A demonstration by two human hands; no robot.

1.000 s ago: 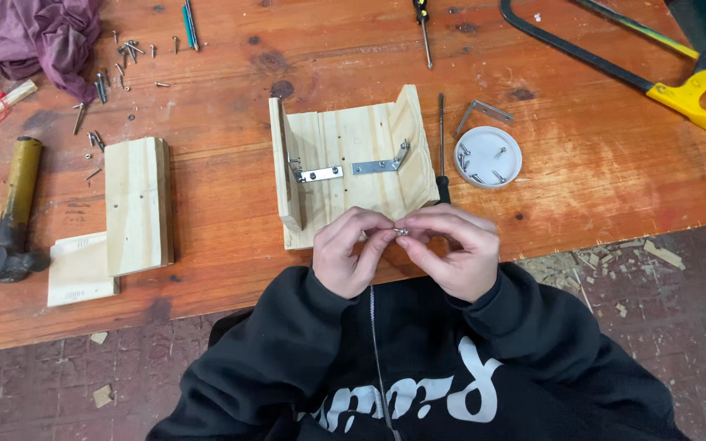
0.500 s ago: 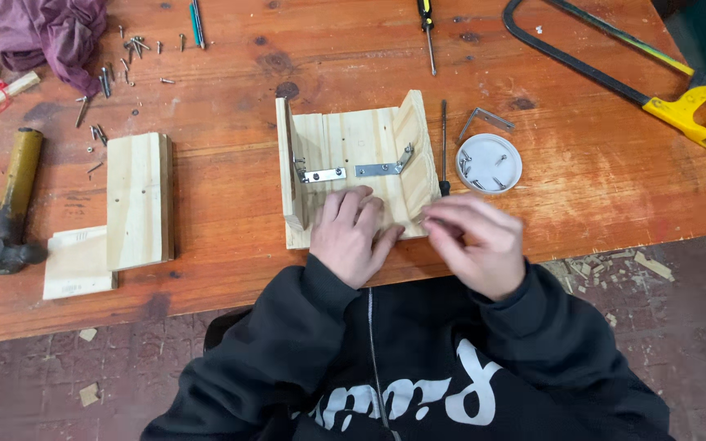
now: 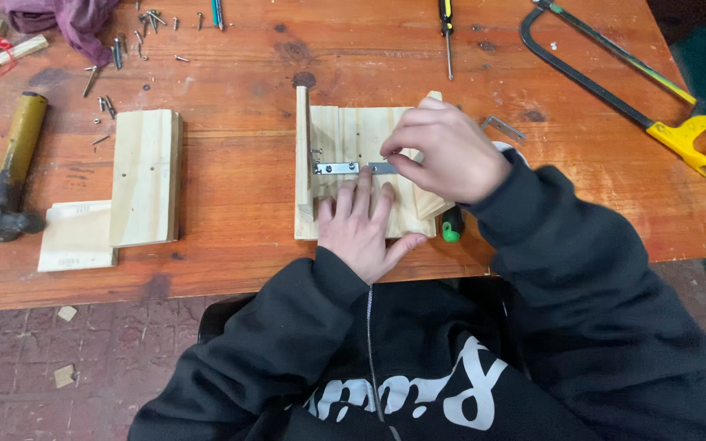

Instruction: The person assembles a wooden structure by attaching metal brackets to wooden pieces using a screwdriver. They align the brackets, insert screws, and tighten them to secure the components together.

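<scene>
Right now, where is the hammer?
In the head view, the hammer lies at the far left of the table, left of the two loose wooden boards.

Even, soft light; sharp focus, faint shadows.

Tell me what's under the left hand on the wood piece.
The left hand lies flat on the wood piece, below the metal bracket. Only bare board shows around it; whatever lies beneath the palm is covered. The right hand hides the bracket's right end.
</scene>
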